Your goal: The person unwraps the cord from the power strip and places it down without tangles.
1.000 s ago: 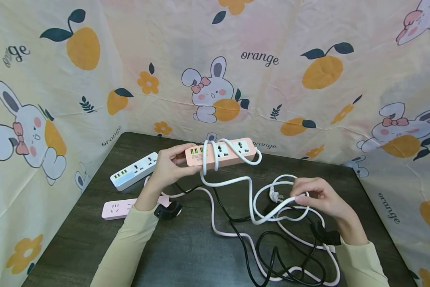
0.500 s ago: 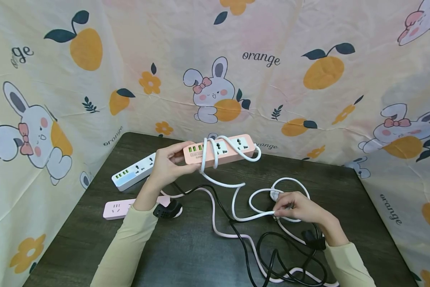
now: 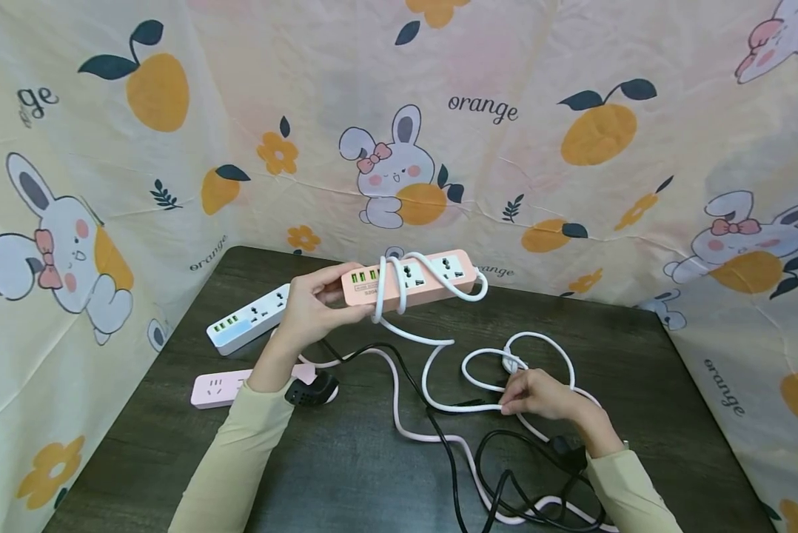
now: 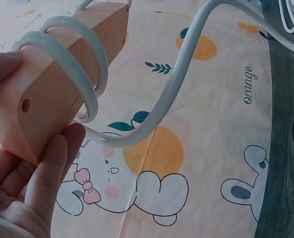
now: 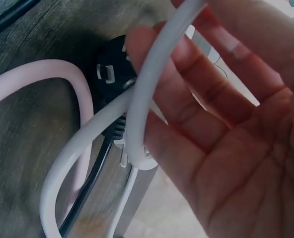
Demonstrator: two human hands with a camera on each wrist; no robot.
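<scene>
My left hand (image 3: 309, 305) grips the left end of a peach power strip (image 3: 420, 296), raised above the table. The strip's white cord (image 3: 468, 408) is wound round its body in loose turns, plain also in the left wrist view on the peach casing (image 4: 52, 114). From there the cord sags down to my right hand (image 3: 539, 396), which pinches it low over the table. In the right wrist view the white cord (image 5: 154, 69) crosses in front of the fingers, and the thumb's contact is cut off by the frame. The cord's white plug (image 3: 514, 363) lies just beyond the right hand.
At left lie a white power strip (image 3: 249, 320) and a pink power strip (image 3: 215, 390), partly behind the left arm. A pink cord (image 3: 399, 414) and a tangled black cord (image 3: 454, 463) run across the dark table (image 3: 346, 474). A black plug (image 5: 114, 74) sits under the right hand.
My right hand has moved left and toward the front with the white cord, whose slack has spread into wider loops. The left hand and peach power strip have hardly moved.
</scene>
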